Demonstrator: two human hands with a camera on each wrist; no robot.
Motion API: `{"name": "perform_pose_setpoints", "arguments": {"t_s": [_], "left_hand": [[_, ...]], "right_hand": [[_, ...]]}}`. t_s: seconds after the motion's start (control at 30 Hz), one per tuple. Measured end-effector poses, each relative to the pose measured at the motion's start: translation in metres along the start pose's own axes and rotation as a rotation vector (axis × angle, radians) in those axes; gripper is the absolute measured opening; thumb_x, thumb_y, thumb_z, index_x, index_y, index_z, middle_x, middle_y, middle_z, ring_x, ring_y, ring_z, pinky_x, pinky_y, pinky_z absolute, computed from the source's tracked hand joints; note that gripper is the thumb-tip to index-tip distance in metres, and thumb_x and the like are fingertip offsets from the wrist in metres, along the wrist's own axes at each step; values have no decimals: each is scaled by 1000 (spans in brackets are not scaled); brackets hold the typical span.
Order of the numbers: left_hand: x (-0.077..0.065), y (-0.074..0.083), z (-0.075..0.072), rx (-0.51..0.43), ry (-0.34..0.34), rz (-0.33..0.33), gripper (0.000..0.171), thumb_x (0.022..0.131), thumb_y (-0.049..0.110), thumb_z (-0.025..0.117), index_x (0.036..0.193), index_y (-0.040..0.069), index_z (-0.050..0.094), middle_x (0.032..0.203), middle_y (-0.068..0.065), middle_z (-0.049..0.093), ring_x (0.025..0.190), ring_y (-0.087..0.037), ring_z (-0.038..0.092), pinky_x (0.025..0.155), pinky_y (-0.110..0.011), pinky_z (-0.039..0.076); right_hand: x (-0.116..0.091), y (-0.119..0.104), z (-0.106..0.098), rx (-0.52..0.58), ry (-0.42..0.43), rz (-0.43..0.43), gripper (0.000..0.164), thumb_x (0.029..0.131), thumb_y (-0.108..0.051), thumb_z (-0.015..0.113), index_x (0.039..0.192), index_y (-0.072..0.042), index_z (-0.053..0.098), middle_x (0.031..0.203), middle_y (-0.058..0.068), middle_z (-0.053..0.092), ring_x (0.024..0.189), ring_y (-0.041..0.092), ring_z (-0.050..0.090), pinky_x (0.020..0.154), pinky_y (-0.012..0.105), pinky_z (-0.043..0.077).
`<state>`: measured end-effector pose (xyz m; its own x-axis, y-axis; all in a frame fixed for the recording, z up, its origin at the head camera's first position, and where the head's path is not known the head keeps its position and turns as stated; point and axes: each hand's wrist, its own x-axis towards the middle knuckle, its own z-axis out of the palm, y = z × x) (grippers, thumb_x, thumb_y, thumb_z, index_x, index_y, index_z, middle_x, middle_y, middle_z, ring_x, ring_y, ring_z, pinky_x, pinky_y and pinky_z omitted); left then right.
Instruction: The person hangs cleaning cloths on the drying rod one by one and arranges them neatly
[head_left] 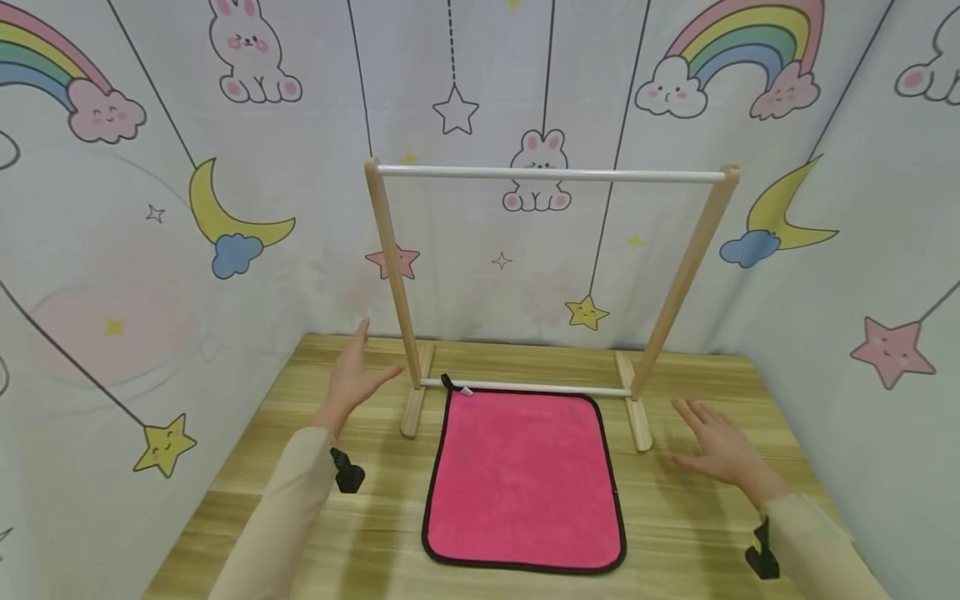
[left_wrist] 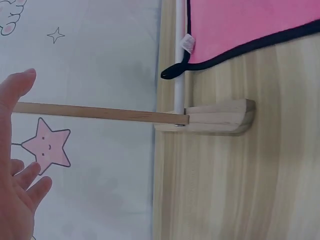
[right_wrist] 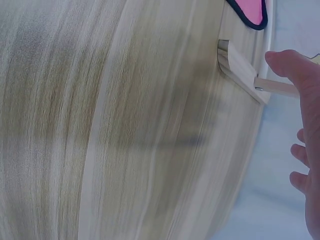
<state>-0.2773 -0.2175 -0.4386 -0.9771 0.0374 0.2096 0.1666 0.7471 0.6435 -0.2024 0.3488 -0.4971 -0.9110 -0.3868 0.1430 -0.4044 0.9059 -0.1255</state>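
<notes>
A pink towel (head_left: 525, 479) with a black border lies flat on the table, its black loop (head_left: 447, 382) and small white tag (left_wrist: 188, 43) at the far left corner. Behind it stands a wooden rack (head_left: 697, 258) with a white upper bar (head_left: 551, 174) and a white lower bar (head_left: 525, 388). My left hand (head_left: 355, 379) is held beside the rack's left post, thumb spread from the fingers, holding nothing. On the other side, my right hand (head_left: 716, 442) hovers right of the rack's right foot (head_left: 634, 408), fingers extended and nothing in them.
The wood-grain table (head_left: 360, 533) is enclosed at the back and sides by a white cloth (head_left: 330, 250) printed with rabbits, stars, moons and rainbows. The rack's left foot (left_wrist: 220, 116) juts toward the front of the table.
</notes>
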Motion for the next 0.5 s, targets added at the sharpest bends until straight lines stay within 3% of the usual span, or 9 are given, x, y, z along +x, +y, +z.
{"name": "perform_pose_setpoints", "arguments": {"t_s": [0.1,0.33,0.5], "left_hand": [[9,10,-8,-25,44,11,93,78,28,71,147,9,10,138,-26,38,118,-43,44,94,-57,39],[32,32,-23,-109,165,93,82,79,18,71,143,5,22,143,-18,34,119,-34,48,96,-49,42],[45,46,-28,-193,227,88,75,79,13,70,140,7,29,137,-17,43,113,-32,54,93,-45,46]], "right_hand": [[1,-2,0,4,16,-15,82,73,-38,72,134,5,37,132,34,38,117,50,39,93,62,35],[2,-7,-1,9,5,-12,81,74,-37,72,135,3,37,130,32,42,111,50,46,86,62,41],[3,-11,0,19,6,-16,80,74,-36,72,135,2,37,127,31,45,110,49,47,85,61,42]]}}
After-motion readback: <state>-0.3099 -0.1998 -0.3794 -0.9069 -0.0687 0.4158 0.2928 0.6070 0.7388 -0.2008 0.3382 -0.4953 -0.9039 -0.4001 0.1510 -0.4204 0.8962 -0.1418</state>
